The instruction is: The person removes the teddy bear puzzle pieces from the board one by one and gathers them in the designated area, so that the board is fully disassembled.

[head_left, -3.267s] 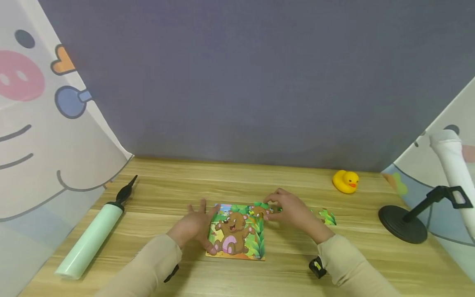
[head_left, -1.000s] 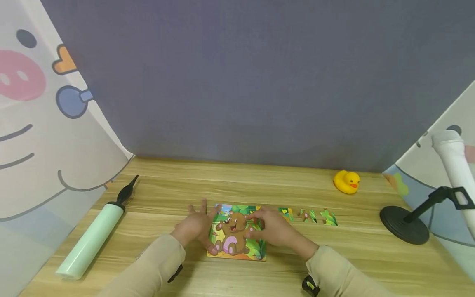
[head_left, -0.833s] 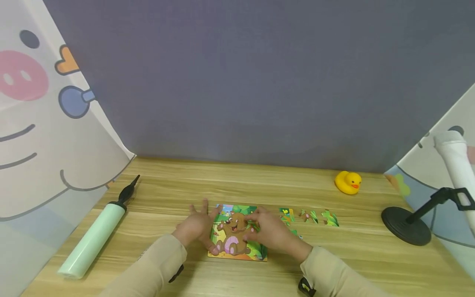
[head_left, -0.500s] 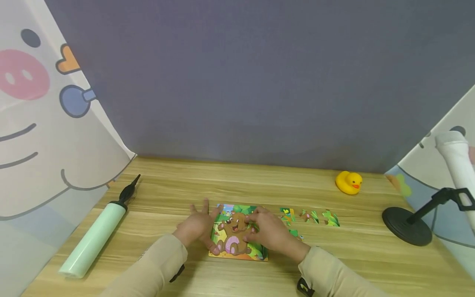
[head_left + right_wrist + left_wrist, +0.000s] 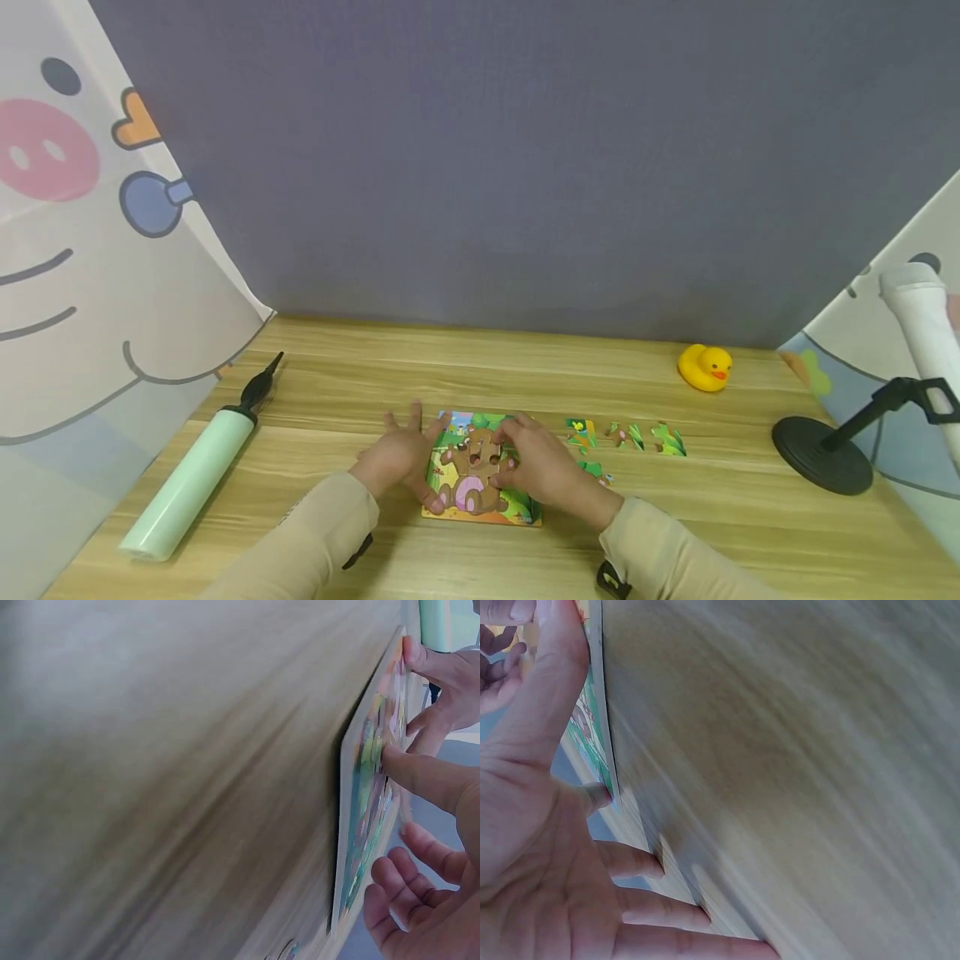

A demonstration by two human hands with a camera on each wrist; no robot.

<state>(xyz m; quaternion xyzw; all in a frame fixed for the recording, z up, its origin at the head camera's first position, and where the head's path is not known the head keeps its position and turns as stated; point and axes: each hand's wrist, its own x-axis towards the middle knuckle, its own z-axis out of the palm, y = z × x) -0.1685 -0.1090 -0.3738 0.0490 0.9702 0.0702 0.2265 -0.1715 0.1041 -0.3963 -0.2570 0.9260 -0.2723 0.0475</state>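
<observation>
A square jigsaw puzzle (image 5: 468, 504) with a cartoon bear lies flat on the wooden table in the head view. My left hand (image 5: 397, 460) spreads its fingers along the puzzle's left side. Its thumb (image 5: 551, 682) presses near the front corner, and the index fingertip touches the far left corner. My right hand (image 5: 546, 467) covers the puzzle's right part, thumb and index finger pinching a puzzle piece by the bear's face. Brown outlines around the bear's mouth look broken there. In the right wrist view the right hand's other fingers (image 5: 405, 892) curl above the board.
Loose puzzle pieces lie right of the board: one with a duck (image 5: 581, 433), a brown and green one (image 5: 624, 436), a green one (image 5: 667, 439) and a nearer green one (image 5: 595, 472). Around stand a rubber duck (image 5: 705, 367), a pale green hand pump (image 5: 191, 483) and a microphone stand (image 5: 823, 454).
My right hand has moved left from the puzzle's upper right corner onto its middle. Loose pieces beside the board now show. The bear's face has just shifted under its fingers. The left hand stays.
</observation>
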